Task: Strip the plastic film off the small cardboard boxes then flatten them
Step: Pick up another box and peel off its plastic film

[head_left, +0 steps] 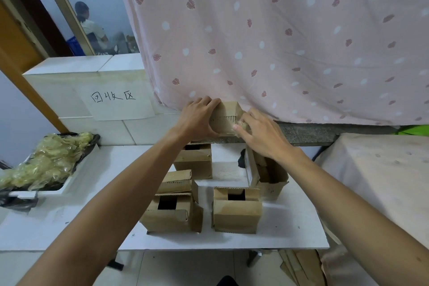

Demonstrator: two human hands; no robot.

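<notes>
**Quantities by kind**
Cardboard boxes: 5 plainly separate, namely held box (226, 115) at centre, rear box (195, 162), tilted box (271, 176), front-left box (171, 216) and front-right box (236, 213). A folded piece (176, 181) below centre may be a sixth; cannot tell. Hands: 2, left hand (197, 118) and right hand (262, 137). Film scrap (242, 123): 1. Film heap (46, 160): 1, at left. Tray (76, 174): 1. Paper sign (116, 102): 1. Seated person (90, 28): 1, upper left.

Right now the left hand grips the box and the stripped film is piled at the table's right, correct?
No: the head view shows the stripped film piled at the left of the table; the left hand does grip the box.
</notes>
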